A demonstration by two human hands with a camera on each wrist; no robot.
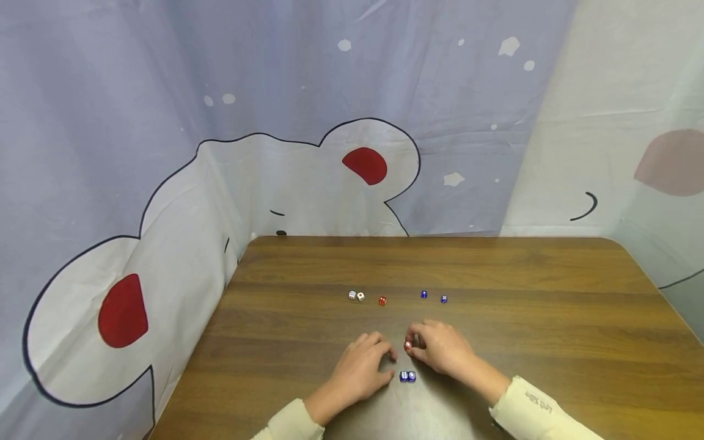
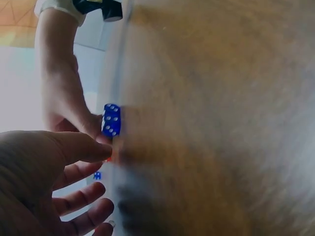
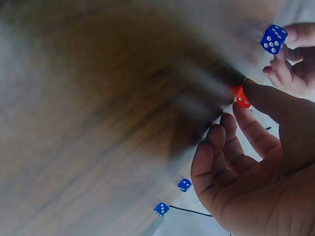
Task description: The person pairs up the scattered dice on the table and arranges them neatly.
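Observation:
Between its thumb and index finger, my right hand [image 1: 444, 348] pinches a red die [image 1: 407, 346] with white pips, low over the wooden table; the right wrist view shows the same red die [image 3: 242, 99] between the fingertips. My left hand [image 1: 359, 368] is to the left with loosely bent fingers, holding nothing. Two blue dice sit side by side just right of the left thumb: a left blue die [image 1: 404, 376] and a right blue die [image 1: 412, 376]. In the left wrist view a blue die [image 2: 112, 120] stands beyond the left thumb, which hides most of the red one.
Farther back on the wooden table [image 1: 550, 318] lie two white dice [image 1: 352, 295], a red die [image 1: 382, 300] and two spaced blue dice, one left [image 1: 424, 294], one right [image 1: 443, 299]. A patterned curtain [image 1: 297, 73] hangs behind the table's far edge.

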